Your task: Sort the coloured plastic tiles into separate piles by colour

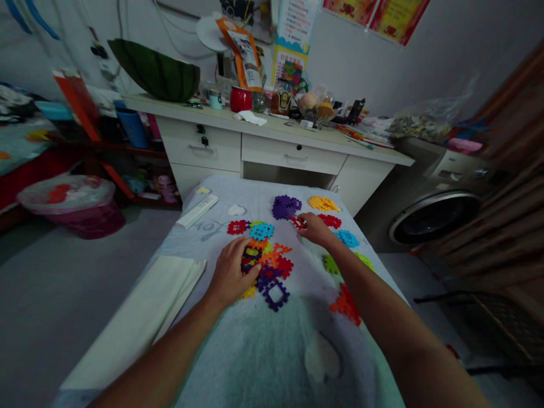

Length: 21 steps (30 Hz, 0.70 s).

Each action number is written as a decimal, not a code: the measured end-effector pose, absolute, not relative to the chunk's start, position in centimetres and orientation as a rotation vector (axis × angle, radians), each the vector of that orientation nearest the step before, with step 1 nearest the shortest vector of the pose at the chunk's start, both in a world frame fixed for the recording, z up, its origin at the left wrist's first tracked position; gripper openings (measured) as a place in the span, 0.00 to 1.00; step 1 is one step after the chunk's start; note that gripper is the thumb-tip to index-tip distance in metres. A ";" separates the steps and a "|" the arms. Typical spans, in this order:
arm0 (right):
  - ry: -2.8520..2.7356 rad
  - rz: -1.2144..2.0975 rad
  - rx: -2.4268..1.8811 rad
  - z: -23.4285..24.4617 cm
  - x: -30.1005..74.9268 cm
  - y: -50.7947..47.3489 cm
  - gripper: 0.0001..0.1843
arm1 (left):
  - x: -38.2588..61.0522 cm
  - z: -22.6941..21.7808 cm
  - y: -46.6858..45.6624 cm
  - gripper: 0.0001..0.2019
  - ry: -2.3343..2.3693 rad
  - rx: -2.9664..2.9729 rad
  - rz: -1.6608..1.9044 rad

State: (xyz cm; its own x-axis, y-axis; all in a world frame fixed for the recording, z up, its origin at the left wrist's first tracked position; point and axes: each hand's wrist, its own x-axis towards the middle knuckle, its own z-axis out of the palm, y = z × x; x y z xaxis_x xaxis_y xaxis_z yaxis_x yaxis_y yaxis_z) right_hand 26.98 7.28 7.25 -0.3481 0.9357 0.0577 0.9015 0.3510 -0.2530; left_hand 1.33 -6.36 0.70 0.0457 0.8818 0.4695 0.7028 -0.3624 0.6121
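Observation:
My left hand (233,271) lies over the left edge of a mixed pile of interlocking plastic tiles (272,263), thumb spread away from the fingers. Orange, red, purple and yellow notched pieces overlap there, and a purple square frame (276,294) lies at the near edge. My right hand (315,228) pinches a red notched tile (298,223) just below a purple pile (286,207). Around my right arm are single-colour groups: yellow tiles (323,203), red tiles (330,220), blue tiles (347,238), green tiles (364,260) and orange-red tiles (346,305), partly hidden by the forearm.
The cloth-covered table (272,351) holds a white box (198,212) and a folded white cloth (136,317) at left. Behind stands a cluttered white desk (204,144) with drawers. A washing machine (437,198) stands to the right, and a pink bin (76,209) to the left.

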 end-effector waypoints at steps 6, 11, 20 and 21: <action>-2.136 0.140 -1.946 7.6 33.4 10.3 0.19 | 1.3 0.8 -6.4 0.26 1.639 2.098 1.203; -1.941 0.087 -2.167 7.4 36.8 11.3 0.19 | 1.2 0.8 -6.3 0.24 1.672 2.066 1.187; -1.932 0.059 -2.276 6.4 37.9 11.7 0.16 | 1.2 1.2 -6.4 0.20 1.680 2.021 1.211; -1.940 0.055 -2.278 6.4 37.9 11.7 0.15 | 1.2 1.1 -6.4 0.20 1.682 2.020 1.211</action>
